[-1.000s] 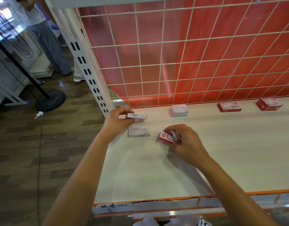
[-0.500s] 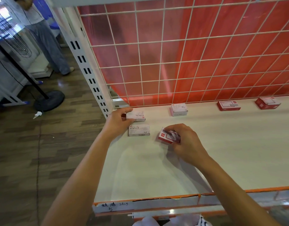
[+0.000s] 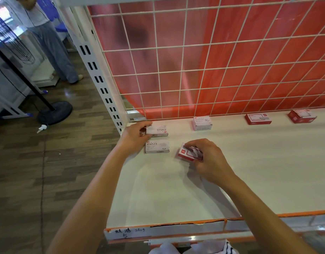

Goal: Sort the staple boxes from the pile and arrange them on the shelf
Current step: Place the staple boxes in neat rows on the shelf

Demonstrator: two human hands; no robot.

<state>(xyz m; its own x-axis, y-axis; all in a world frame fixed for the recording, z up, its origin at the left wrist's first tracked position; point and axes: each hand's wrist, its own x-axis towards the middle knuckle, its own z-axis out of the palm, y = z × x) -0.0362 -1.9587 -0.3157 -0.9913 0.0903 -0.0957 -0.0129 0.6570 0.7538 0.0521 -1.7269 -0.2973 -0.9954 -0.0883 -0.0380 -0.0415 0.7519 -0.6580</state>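
My left hand [image 3: 135, 135] grips a white staple box [image 3: 158, 131] that lies flat at the back left corner of the white shelf [image 3: 176, 189]. Just in front of it lies a second white staple box [image 3: 157, 147], untouched. My right hand [image 3: 207, 158] holds a red and white staple box [image 3: 190, 153] tilted up off the shelf, right of that second box. Along the back wire grid stand a white box [image 3: 202, 123] and two red boxes [image 3: 258, 119] [image 3: 301, 116].
A red-backed wire grid [image 3: 213, 61] closes the shelf's rear. A slotted white upright [image 3: 99, 76] marks its left end. The front edge carries an orange strip with a handwritten label [image 3: 128, 233]. A person [image 3: 53, 43] and a fan stand base [image 3: 54, 111] are on the wooden floor at left.
My left hand has lowered its white box from the air and laid it flat at the shelf's back left corner. My right hand and its red box have barely moved.
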